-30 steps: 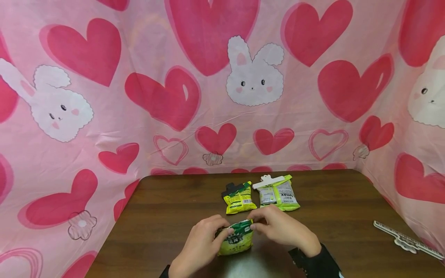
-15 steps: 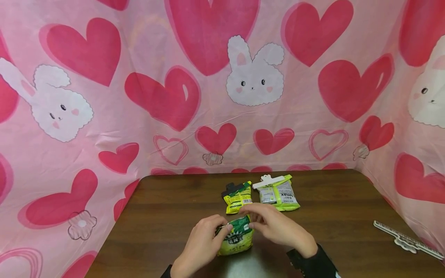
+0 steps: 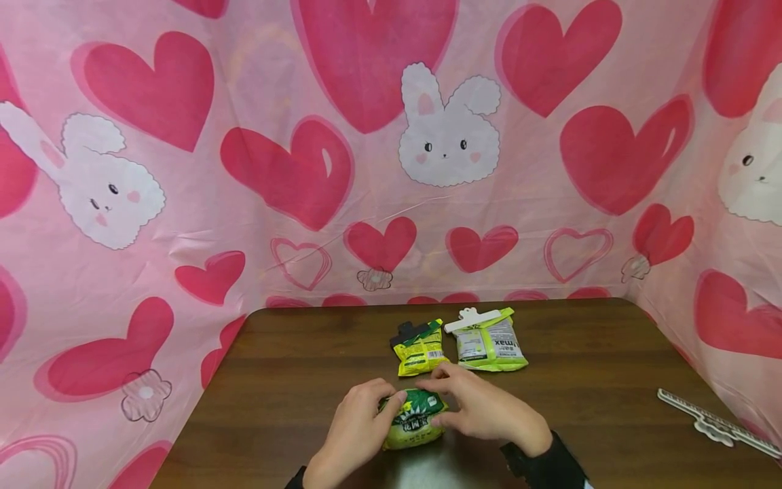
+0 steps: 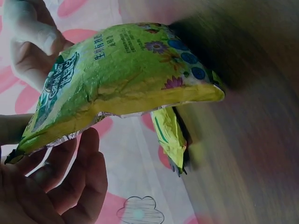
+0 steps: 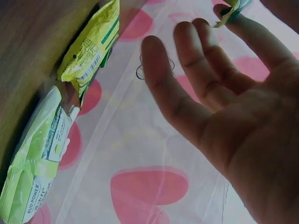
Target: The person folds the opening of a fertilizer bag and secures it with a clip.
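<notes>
A plump green-and-yellow printed packet (image 3: 412, 435) stands near the table's front, its dark green top end folded over. My left hand (image 3: 354, 424) holds its upper left corner, thumb in front and fingers behind; those fingers show under the packet's edge in the left wrist view. On the right side, my right hand (image 3: 489, 407) has its thumb on the packet's front and a forefinger over the folded top. In the right wrist view, the other fingers of the right hand (image 5: 219, 116) stretch away from the packet, touching nothing.
Behind the hands lie a yellow packet (image 3: 421, 360) with a black clip (image 3: 404, 333) and a grey-green packet (image 3: 491, 350) with a white clip (image 3: 469, 319). A long pale clip (image 3: 711, 421) lies at the table's right. A pink patterned cloth (image 3: 366, 170) surrounds the table (image 3: 293, 373).
The packet's green top has gone from standing up to folded down. My right hand has shifted slightly left and its thumb lower on the packet. The left hand has stayed nearly still.
</notes>
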{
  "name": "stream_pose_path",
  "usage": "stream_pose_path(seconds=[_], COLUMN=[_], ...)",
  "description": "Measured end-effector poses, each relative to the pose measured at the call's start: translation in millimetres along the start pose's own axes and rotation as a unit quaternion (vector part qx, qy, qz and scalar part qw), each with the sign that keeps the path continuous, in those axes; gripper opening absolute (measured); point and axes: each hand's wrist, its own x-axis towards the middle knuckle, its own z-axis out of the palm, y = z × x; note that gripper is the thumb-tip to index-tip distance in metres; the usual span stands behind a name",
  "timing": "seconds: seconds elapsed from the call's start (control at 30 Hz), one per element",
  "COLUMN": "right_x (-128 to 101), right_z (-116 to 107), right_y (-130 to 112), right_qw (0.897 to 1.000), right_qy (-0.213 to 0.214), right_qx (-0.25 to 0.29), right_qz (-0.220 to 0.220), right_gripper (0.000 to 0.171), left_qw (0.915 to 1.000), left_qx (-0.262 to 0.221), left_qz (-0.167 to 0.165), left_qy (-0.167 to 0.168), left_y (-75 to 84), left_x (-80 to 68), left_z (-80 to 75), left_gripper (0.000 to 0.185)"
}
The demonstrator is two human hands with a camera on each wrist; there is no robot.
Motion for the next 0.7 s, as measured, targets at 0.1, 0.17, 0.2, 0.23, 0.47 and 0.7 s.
stream_pose_path(seconds=[0.1, 0.17, 0.2, 0.23, 0.47, 0.7], right_x=[1.4, 3.0, 3.8, 4.6, 6.3, 5.1], right_z=[3.0, 5.1, 6.1, 7.0, 9.6, 10.6], right_y=[-0.6, 0.0, 0.5, 0.9, 3.3, 4.4], right_qw=[1.0, 0.999, 0.999, 0.999, 0.998, 0.998], right_qy=[-0.019, -0.028, -0.031, -0.034, -0.052, -0.063], right_qx=[-0.001, -0.004, -0.006, -0.008, -0.002, 0.006], right_qz=[0.009, 0.015, 0.018, 0.021, 0.025, 0.012], right_gripper=[0.057, 0.057, 0.057, 0.056, 0.044, 0.034], left_qw=[0.9999, 0.9999, 0.9998, 0.9998, 0.9993, 0.9879], left_qx=[-0.007, -0.009, -0.008, -0.007, -0.006, 0.029], left_qz=[-0.009, -0.011, -0.013, -0.015, 0.014, 0.134], left_qy=[-0.006, -0.009, -0.011, -0.013, -0.033, -0.072], left_y=[0.2, 0.1, 0.2, 0.3, -1.9, -7.9], left_x=[0.3, 0.7, 0.7, 0.9, 1.8, -0.6], left_z=[-0.1, -0.3, -0.6, -0.9, -6.0, -12.0], left_gripper=[0.025, 0.025, 0.025, 0.024, 0.016, 0.025])
